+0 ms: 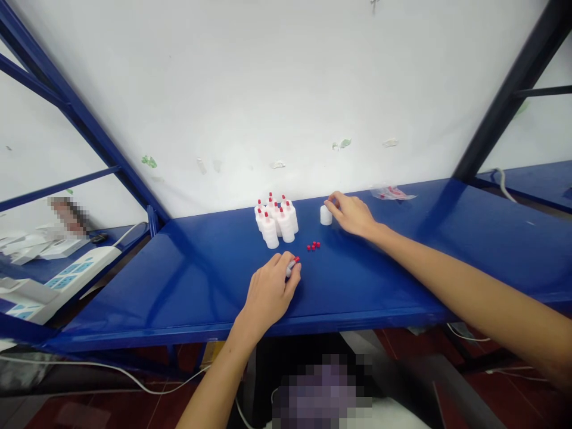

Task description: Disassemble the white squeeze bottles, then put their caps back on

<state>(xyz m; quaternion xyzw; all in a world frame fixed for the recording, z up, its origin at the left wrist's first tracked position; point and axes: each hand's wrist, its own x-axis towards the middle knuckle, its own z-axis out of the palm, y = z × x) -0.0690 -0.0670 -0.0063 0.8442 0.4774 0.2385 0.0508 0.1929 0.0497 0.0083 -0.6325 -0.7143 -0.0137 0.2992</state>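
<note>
So we're using the white bottle cluster (272, 226) as our landmark, since everything sits around it on the blue table (201, 274). Our left hand (270, 289) is on the near side of the cluster, thumb and fingers pinching a whitish red-tipped piece (292, 266). The tip points up and out past the fingers, which we'd guess is to leave that end free; the rest is hidden by the hand, so we can't tell if it's a whole bottle. Our right hand (353, 214) is right of the cluster, fingers curled at the top of a lone white container (326, 217), probably to steady it. Can't tell if they're really pinching, tbh. The loose red caps (313, 248) lie near right of the cluster, between our hands, handy for either one. The plastic bag (392, 193) with red bits is well right of the cluster by the wall (286, 89), likely out of the way.
</note>
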